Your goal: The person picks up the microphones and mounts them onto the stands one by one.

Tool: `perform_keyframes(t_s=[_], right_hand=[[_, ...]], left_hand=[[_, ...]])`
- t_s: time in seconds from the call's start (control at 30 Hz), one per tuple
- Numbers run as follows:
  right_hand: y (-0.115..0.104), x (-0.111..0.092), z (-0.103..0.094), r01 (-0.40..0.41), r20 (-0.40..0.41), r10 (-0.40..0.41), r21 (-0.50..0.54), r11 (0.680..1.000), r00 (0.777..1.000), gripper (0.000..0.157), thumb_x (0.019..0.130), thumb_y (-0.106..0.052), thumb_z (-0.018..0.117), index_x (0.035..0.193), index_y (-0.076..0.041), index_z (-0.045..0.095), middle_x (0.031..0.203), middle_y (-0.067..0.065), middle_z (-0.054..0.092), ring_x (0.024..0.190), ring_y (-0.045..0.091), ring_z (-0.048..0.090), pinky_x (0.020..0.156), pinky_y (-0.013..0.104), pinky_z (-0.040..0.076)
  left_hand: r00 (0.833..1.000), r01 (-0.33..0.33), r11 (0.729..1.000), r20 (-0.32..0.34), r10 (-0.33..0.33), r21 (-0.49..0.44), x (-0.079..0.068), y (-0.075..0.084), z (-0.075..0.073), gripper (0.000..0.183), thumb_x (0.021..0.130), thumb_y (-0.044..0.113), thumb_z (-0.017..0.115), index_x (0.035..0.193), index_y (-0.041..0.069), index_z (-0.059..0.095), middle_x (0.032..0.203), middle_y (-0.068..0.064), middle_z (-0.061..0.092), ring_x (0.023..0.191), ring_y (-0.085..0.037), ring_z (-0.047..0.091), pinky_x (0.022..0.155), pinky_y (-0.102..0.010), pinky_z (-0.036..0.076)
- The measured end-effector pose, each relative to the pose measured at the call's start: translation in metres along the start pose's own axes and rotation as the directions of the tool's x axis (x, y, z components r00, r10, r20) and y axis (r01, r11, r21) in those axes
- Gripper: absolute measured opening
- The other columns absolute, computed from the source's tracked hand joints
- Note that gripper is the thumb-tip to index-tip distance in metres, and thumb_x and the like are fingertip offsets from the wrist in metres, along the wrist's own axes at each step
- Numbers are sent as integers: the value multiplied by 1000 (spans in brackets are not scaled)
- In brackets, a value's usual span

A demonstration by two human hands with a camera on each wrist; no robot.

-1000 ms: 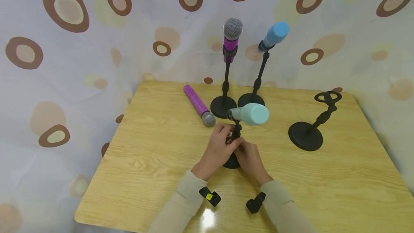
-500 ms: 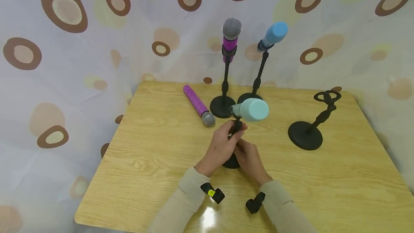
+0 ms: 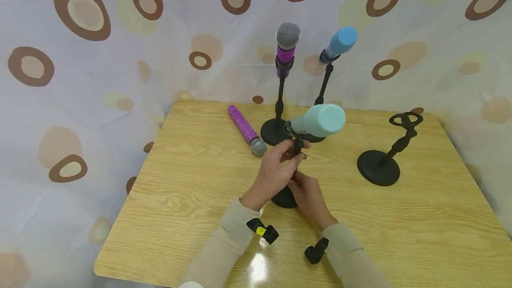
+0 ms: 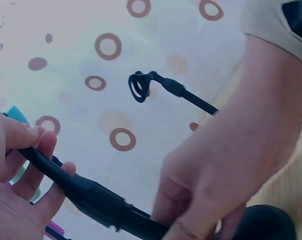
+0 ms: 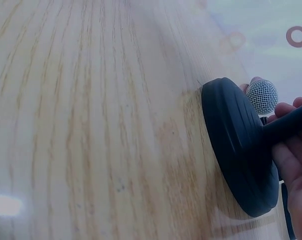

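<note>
A black microphone stand (image 4: 98, 200) with a mint-green microphone (image 3: 323, 120) in its clip stands at the table's middle. My left hand (image 3: 276, 168) pinches the upper pole between thumb and fingers, just below the clip. Lower down, my right hand (image 3: 309, 194) grips the pole right above the round base (image 5: 236, 147). In the left wrist view the thicker collar of the pole shows between the two hands. The base sits on the wooden table, partly covered by my hands in the head view.
A purple microphone (image 3: 245, 127) lies left of the stands. Behind stand a purple, silver-headed microphone (image 3: 287, 43) and a blue microphone (image 3: 341, 42), each on a black stand. To the right, another stand (image 3: 378, 168) has a bare clip. A patterned cloth (image 3: 120, 66) hangs behind the table (image 3: 168, 199).
My left hand has moved up along with the upper pole, raising the mint-green microphone. The right hand has stayed low by the base.
</note>
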State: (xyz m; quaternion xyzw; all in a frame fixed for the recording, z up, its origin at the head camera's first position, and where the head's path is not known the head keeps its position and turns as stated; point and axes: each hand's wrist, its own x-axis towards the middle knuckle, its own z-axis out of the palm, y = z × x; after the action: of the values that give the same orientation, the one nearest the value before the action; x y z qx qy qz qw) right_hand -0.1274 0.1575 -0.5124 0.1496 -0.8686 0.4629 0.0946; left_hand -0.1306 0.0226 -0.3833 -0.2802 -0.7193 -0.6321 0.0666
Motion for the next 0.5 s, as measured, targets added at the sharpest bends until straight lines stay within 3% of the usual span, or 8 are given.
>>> perform_keyframes(t_s=[0.17, 0.5], right_hand=[[-1, 0, 0, -16, 10, 17, -30, 999, 1000, 22, 90, -26, 52, 106, -13, 62, 94, -1, 67, 84, 8, 63, 71, 26, 52], [-1, -1, 0, -42, 15, 43, -32, 999, 999, 21, 90, -26, 52, 105, -16, 63, 97, -4, 66, 89, 4, 62, 75, 24, 52]], left_hand=[[999, -36, 999, 5, 36, -14, 5, 7, -3, 22, 86, 1, 55, 108, 1, 59, 106, -13, 64, 85, -24, 63, 83, -28, 50], [999, -37, 999, 26, 38, -24, 7, 14, -5, 22, 86, 1, 55, 108, 0, 58, 108, -13, 63, 87, -24, 62, 85, -31, 50]])
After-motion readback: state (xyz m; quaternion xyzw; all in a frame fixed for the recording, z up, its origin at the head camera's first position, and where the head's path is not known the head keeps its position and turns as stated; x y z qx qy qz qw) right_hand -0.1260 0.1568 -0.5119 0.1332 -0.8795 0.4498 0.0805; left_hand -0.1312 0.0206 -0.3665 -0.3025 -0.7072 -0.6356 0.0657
